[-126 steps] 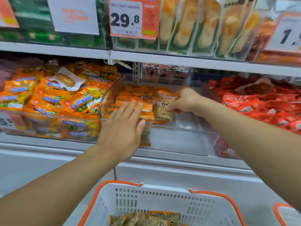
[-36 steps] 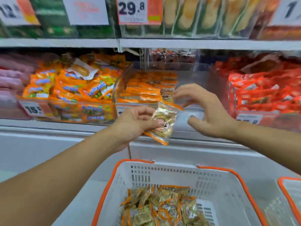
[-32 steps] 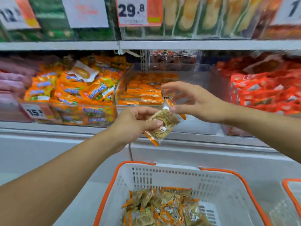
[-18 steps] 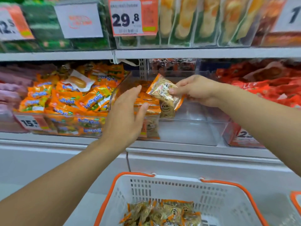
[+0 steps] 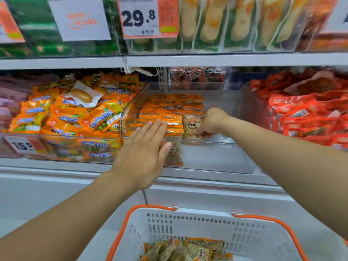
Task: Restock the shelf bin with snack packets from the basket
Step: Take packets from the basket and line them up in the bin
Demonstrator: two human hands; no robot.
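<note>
The snack packet (image 5: 193,127) stands upright inside the clear shelf bin (image 5: 216,157), at the right end of the front row of stacked packets (image 5: 169,113); its clear wrapper bears a round label with dark characters too small to read; the right hand (image 5: 211,120) pinches the packet at its right edge, fingers curled round it. The left hand (image 5: 145,147) lies flat with fingers straight and spread wide, pressed against the front of the stack at the bin's front wall; it hides part of the row, and one packet shows below its thumb through the wall. The right half of the bin holds no packets. Below, the white basket (image 5: 188,223) with orange handles holds more packets (image 5: 184,249) of the same kind, cut off by the lower frame edge. The left bin (image 5: 62,146) holds orange packets with blue writing, blurred; its tag (image 5: 24,146) reads "15.5", partly cut off. The right bin holds red packets (image 5: 301,113), text unreadable. On the upper shelf a price tag (image 5: 148,16) reads "29.8"; its small print is illegible.
</note>
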